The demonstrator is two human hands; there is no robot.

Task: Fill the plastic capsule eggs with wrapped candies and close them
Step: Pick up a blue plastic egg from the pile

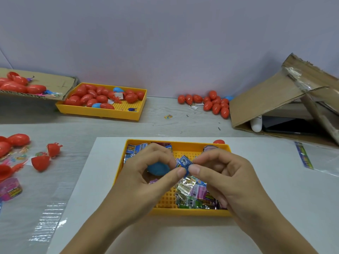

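Two hands work over my near yellow tray (227, 149): the left hand (146, 173) cups a blue egg half (157, 168) while it and the right hand (220, 173) pinch one blue wrapped candy (184, 163), not yet inside. I judge the job midway: about a dozen closed red eggs (214, 104) lie beyond, many wrapped candies (194, 194) remain.
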